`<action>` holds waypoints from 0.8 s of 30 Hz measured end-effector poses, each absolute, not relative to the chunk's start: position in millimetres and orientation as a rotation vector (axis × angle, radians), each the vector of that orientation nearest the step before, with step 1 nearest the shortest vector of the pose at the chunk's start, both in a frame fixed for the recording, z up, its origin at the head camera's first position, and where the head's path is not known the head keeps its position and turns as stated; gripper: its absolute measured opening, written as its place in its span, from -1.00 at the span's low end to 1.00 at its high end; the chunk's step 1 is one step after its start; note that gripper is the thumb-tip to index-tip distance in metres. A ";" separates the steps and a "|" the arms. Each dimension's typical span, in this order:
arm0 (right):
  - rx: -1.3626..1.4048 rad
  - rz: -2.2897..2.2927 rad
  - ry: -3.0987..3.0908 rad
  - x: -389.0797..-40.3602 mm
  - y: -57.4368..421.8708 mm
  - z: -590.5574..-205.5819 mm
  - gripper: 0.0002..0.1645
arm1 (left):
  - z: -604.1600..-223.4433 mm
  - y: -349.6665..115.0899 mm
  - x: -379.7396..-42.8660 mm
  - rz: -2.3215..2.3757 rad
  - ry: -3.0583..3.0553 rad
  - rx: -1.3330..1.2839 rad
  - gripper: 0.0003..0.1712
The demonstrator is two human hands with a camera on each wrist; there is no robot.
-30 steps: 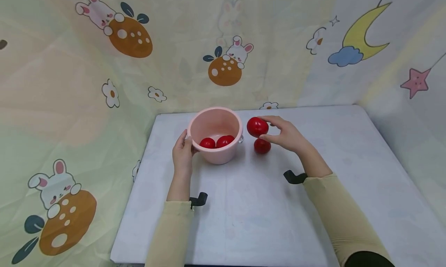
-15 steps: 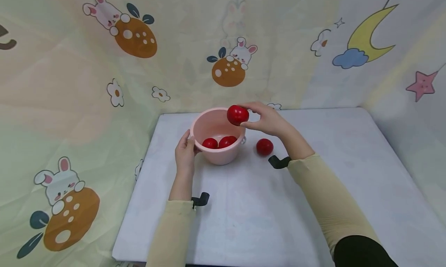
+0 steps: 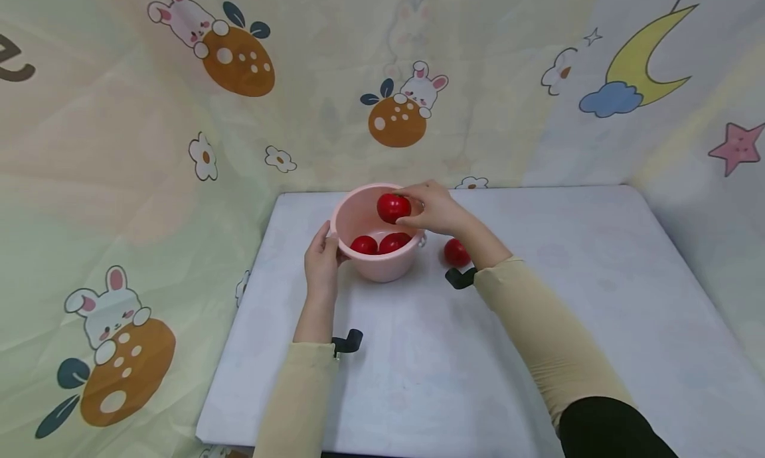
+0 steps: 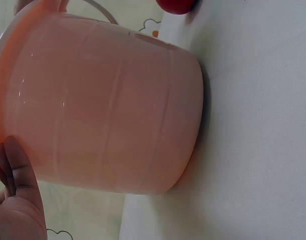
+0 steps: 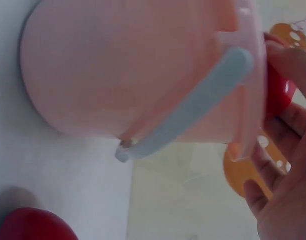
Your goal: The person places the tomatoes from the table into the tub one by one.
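A pink bucket (image 3: 382, 269) stands on the white table, with two glossy round red tomato-like fruits (image 3: 364, 245) lying in its bottom. My left hand (image 3: 321, 265) grips the bucket's left rim; in the left wrist view its fingers (image 4: 20, 170) lie against the wall near the rim. Within the bucket's mouth, above the two fruits, my right hand (image 3: 439, 209) pinches another red fruit (image 3: 393, 208) between thumb and fingers. One more red fruit (image 3: 457, 253) rests on the table right of the bucket, partly hidden by the right wrist.
The bucket's pale handle (image 5: 193, 107) hangs down its right side. The white tabletop (image 3: 418, 378) extends toward the front and right. Behind it stands a printed cloth backdrop (image 3: 323, 79). Black straps (image 3: 348, 342) stick out at both wrists.
My right hand has carried the red fruit leftward from above the one on the table to over the bucket, then lowered it into the mouth. The left hand keeps its hold on the bucket.
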State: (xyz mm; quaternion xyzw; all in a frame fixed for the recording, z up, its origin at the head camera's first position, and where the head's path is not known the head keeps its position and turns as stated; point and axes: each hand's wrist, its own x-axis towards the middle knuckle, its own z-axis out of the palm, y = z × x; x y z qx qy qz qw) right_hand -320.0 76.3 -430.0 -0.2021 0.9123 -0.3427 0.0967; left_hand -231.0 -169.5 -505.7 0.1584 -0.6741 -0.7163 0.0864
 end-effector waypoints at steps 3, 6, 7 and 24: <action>-0.525 -0.978 2.706 -322.8 72.7 -438.9 -0.11 | -506.8 -169.1 -232.0 -2.132 -2.014 0.481 -0.49; -0.514 -0.976 2.677 -324.8 71.2 -446.0 -0.10 | -508.0 -169.3 -232.7 -2.129 -2.014 0.474 -0.47; -0.518 -0.982 2.663 -325.4 70.9 -447.8 -0.09 | -508.1 -169.5 -232.8 -2.128 -2.014 0.469 -0.47; -0.555 -1.067 2.595 -327.9 71.2 -461.2 -0.11 | -506.3 -168.5 -231.1 -2.108 -2.011 0.447 -0.49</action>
